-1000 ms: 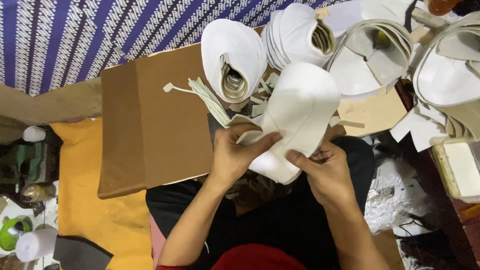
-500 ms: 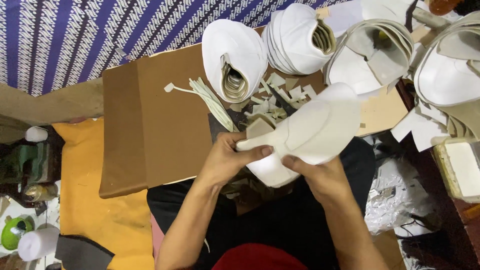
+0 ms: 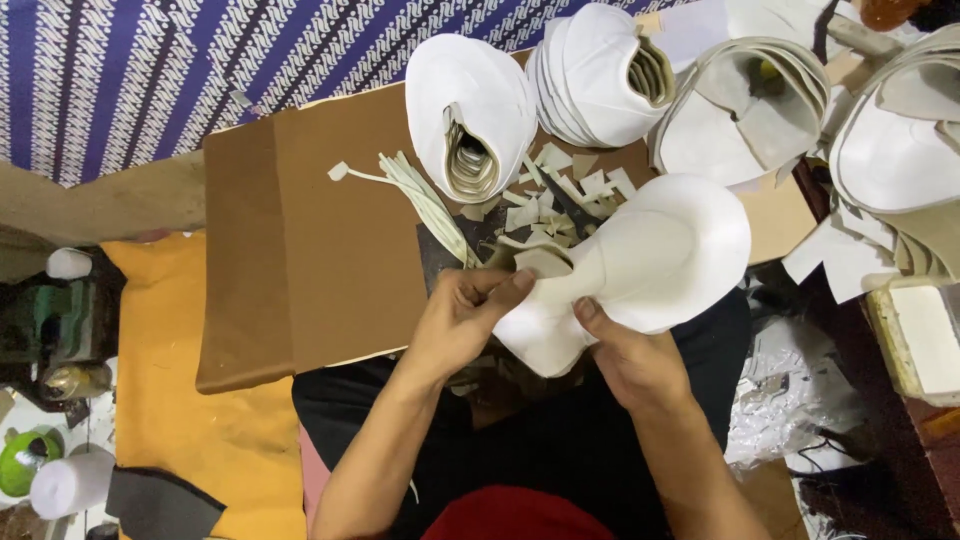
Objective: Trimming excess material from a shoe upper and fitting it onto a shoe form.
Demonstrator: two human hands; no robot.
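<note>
A curved white shaped piece [image 3: 650,260], like a moulded shoe upper, is held over my lap by both hands. My left hand [image 3: 462,318] pinches its left edge with thumb and fingers. My right hand [image 3: 630,362] grips it from below, thumb on its front face. Just beyond lie several white offcuts [image 3: 555,195] and a bundle of thin white strips [image 3: 425,200] on a brown cardboard sheet [image 3: 300,250].
Stacks of nested white shaped pieces [image 3: 470,115] [image 3: 600,75] [image 3: 745,105] [image 3: 895,150] stand along the far edge. Yellow cloth [image 3: 160,400] covers the floor at left, with a green machine [image 3: 55,325] and a white roll [image 3: 70,485]. A patterned purple fabric [image 3: 200,60] hangs behind.
The white piece has been turned and swung to the right, its broad rounded face now toward the camera. Both hands have shifted their grip along its lower edge.
</note>
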